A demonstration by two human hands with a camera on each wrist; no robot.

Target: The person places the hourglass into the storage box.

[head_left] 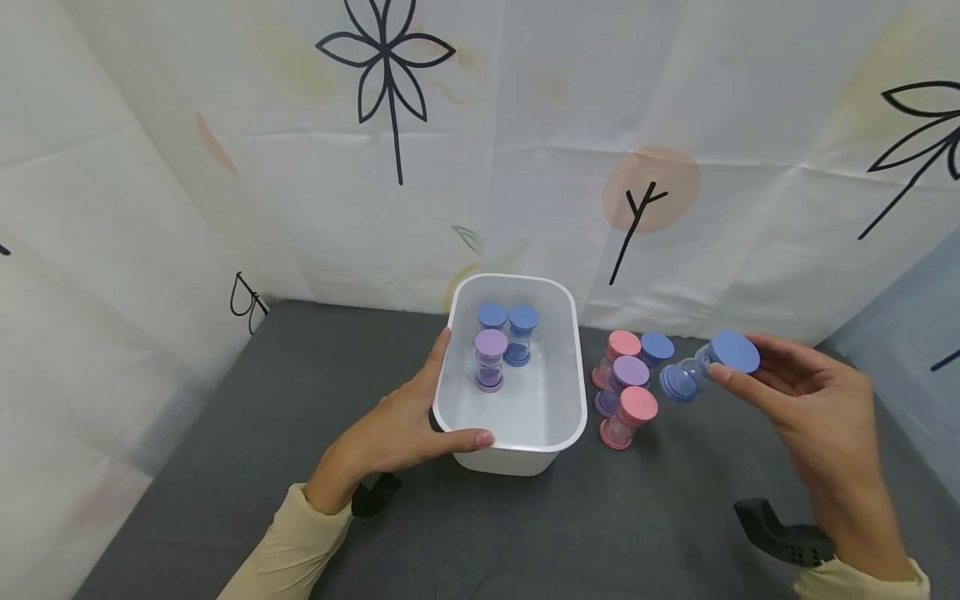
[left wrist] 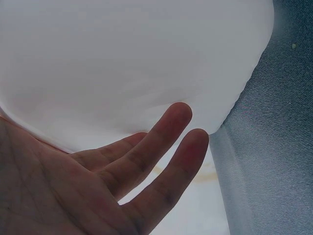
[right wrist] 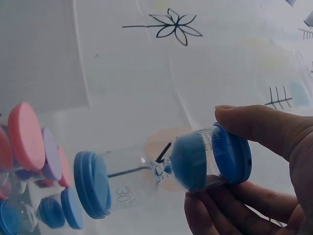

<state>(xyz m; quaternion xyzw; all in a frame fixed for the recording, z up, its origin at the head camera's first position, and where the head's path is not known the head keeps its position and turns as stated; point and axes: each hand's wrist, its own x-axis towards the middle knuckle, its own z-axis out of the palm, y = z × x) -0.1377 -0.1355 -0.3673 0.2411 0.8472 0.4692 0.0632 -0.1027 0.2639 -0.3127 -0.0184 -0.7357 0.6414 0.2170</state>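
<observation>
Beside white tub (head_left: 577,392): four timers (head_left: 628,392); right hand (head_left: 810,400) pinches blue timer (head_left: 705,364); left hand (head_left: 397,425) flat on tub.

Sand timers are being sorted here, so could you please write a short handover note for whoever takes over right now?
Left hand: open, steadying the white tub by its near left rim.
Right hand: holds a blue sand timer by one cap, tilted in the air to the right of the tub.
Done: three timers stand in the tub, two blue and one purple.
Left: four timers stand on the grey table beside the tub, plus the one in hand.
</observation>
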